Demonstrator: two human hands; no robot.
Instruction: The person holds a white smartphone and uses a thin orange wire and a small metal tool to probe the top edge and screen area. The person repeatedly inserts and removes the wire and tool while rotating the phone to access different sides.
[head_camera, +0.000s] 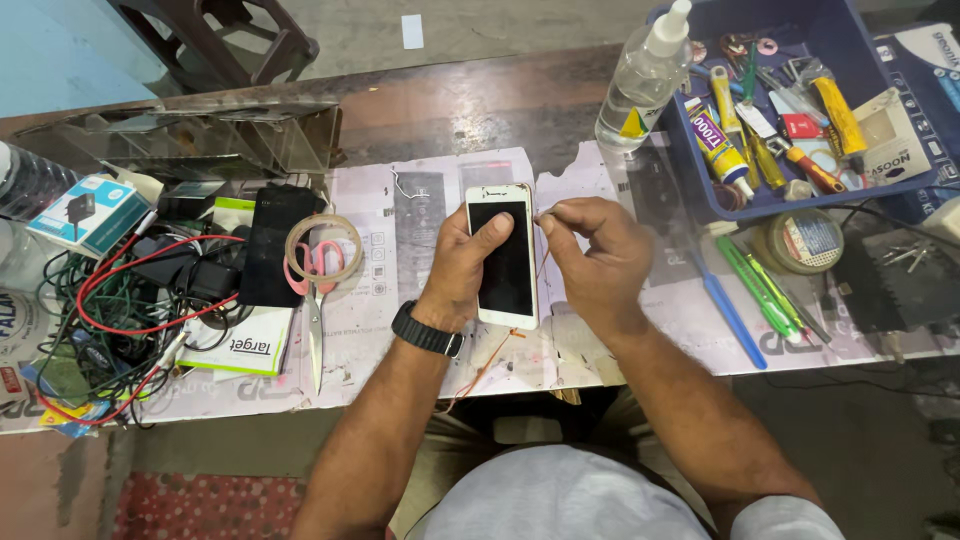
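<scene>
While the left hand wraps around a white phone, thumb across its dark screen, the right hand sits just beside the phone's right edge with finger and thumb pinched shut on a thin wire that trails down toward the table's near edge. A black watch circles the left wrist. Nearest the viewer lie grey fabric over the lap, a dark floor to the right and a patch of red patterned mat at lower left.

Under the hands, the wooden table is covered with worn printed paper sheets. Left of the phone lie pink-handled scissors with a roll of clear tape resting over the handles, then a black slab, a small booklet and a tangle of red, green and black cables. Right of the hands lie a blue tool, green pens and a round tin.

Farther back stand a clear squeeze bottle and a blue tray crowded with glue tubes and screwdrivers. At back left is a clear plastic case, and beyond the table a dark chair on a pale floor.
</scene>
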